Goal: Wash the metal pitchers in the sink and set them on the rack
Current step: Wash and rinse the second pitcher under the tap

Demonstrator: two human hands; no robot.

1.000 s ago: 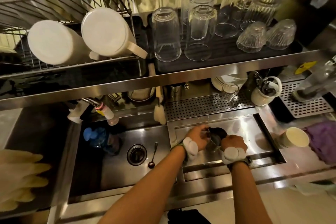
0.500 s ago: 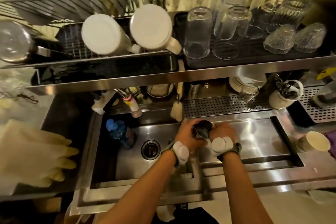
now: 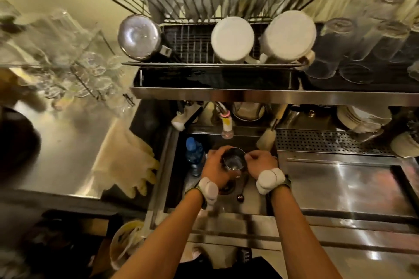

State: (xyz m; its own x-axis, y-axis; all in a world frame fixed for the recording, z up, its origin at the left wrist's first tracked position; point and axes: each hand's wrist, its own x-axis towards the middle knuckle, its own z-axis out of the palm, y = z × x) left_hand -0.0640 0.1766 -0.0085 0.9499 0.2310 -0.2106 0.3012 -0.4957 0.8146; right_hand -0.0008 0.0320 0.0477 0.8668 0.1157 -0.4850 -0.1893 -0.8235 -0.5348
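The left hand (image 3: 215, 166) curls its fingers round a small shiny steel pitcher (image 3: 234, 163), holding it upright with its mouth up over the deep stainless sink (image 3: 173, 179), just below the faucet nozzle with the pink ring (image 3: 226, 123). The right hand (image 3: 260, 161) sits against the pitcher's right side with fingers curled; whether it grips the handle or only touches the rim cannot be told. In the basin, a clear bottle with a blue cap (image 3: 193, 154) stands just left of the left hand, and a dark long-handled spoon (image 3: 240, 193) lies on the bottom between the wrists. Above, on the wire dish rack (image 3: 192, 41), a second round steel pitcher (image 3: 139, 37) lies at the left end with its base toward the camera, and two white ceramic jugs (image 3: 232, 39) sit to its right. Pale yellow rubber gloves (image 3: 127, 161) lie on the steel counter (image 3: 68, 142) left of the sink
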